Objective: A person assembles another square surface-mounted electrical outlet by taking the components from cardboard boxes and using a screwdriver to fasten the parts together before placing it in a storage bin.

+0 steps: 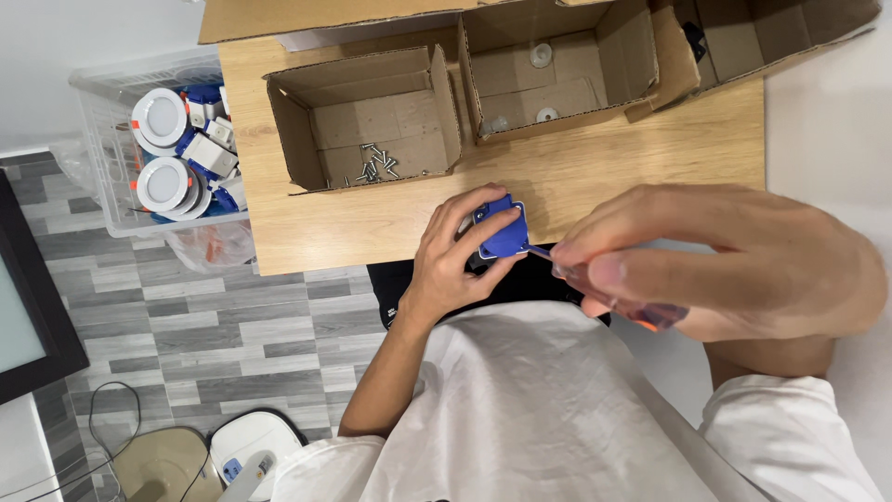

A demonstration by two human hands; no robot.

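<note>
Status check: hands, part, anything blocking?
Left hand grips blue part. Right hand holds screwdriver, tip at part. Nothing between them.

Seen from above: left hand (pixel 455 256) wrapped around a small blue plastic box (pixel 505 231) at the near edge of the wooden tabletop (pixel 595 177). Right hand (pixel 734 260) close to the camera, blurred, pinching a screwdriver with a clear handle (pixel 613 297), its thin shaft touching the blue box's right side. Farther back on the tabletop, an open cardboard box (pixel 372 121) with loose screws (pixel 374 167) on its floor, just beside a second cardboard box (pixel 557 70) with a few small white parts. Left of the tabletop, on the grey plank floor (pixel 232 325), a clear plastic bin (pixel 121 186) of round white lamps and blue pieces.
</note>
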